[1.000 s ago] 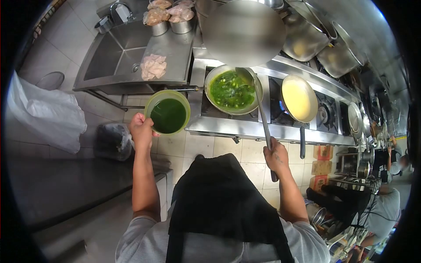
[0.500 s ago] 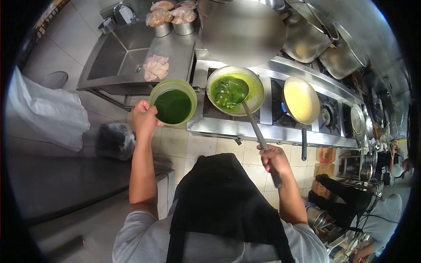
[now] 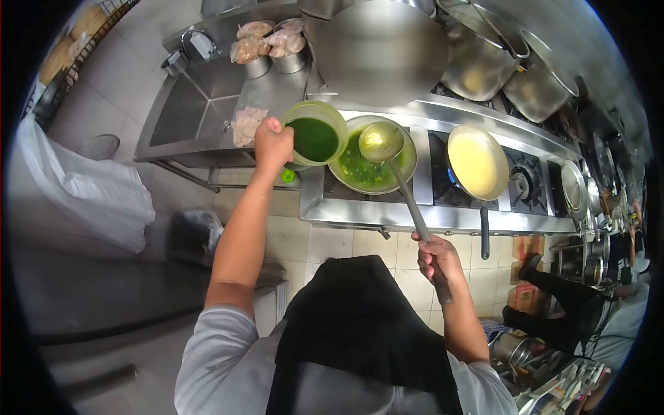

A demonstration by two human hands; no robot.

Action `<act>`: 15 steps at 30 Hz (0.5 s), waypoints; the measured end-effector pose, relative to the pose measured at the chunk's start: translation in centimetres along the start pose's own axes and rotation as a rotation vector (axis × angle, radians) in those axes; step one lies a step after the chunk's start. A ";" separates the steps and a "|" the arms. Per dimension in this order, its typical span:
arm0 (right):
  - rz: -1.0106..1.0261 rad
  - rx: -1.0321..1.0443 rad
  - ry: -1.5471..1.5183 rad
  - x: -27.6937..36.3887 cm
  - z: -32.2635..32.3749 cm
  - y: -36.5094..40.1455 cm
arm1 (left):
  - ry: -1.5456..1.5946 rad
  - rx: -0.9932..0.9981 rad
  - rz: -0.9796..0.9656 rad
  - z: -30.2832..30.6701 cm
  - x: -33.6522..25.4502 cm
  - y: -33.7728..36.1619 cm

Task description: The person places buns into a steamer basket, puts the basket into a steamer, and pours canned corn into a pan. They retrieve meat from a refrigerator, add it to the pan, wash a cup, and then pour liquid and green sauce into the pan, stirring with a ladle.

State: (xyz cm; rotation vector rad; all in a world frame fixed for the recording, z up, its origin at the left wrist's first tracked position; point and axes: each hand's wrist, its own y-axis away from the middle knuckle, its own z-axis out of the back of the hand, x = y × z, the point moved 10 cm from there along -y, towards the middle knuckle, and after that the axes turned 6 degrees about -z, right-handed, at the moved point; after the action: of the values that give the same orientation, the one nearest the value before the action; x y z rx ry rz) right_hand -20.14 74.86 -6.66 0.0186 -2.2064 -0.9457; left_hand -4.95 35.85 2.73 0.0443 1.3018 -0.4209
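My left hand grips the rim of a translucent green tub of dark green liquid. The tub is tilted and overlaps the left edge of a frying pan on the stove. In my right hand is the long grey handle of a ladle, fingers wrapped round it. Its bowl is raised over the pan, with a yellow-green film inside. Green liquid with leafy bits covers the pan's bottom.
A second pan of yellow liquid sits over a blue flame, its handle toward me. Large metal pots stand behind. At left are a sink, a crumpled pale cloth and bagged food in metal containers. Another person is at far right.
My left hand has brought the tub right and up to the pan's edge, tilting it. The ladle bowl has lifted out of the green contents, which now look thinner and more spread out.
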 end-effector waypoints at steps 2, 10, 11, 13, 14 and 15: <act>-0.012 0.027 -0.033 0.5 -0.5 0.7 | -0.012 -0.010 -0.019 -1.7 -0.4 -1.1; -0.071 0.104 -0.063 1.7 -2.8 2.7 | -0.361 -0.016 -0.248 -6.7 -0.4 -5.2; -0.070 0.104 -0.069 1.9 -2.8 2.7 | -0.443 -0.026 -0.318 -7.0 -1.4 -5.0; -0.091 0.102 -0.038 2.0 -2.8 2.7 | -0.474 0.004 -0.333 -7.6 -1.5 -5.4; -0.091 0.101 -0.042 2.2 -2.9 2.8 | -0.504 0.029 -0.345 -8.1 -1.5 -5.6; -0.099 0.097 -0.041 2.3 -2.9 2.9 | -0.504 0.033 -0.346 -8.2 -1.8 -5.6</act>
State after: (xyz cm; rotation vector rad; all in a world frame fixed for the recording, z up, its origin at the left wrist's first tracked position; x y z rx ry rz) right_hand -19.28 74.49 -2.06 0.1562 -2.3059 -0.8985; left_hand -14.68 33.39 3.25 -0.2493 0.8021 -0.6981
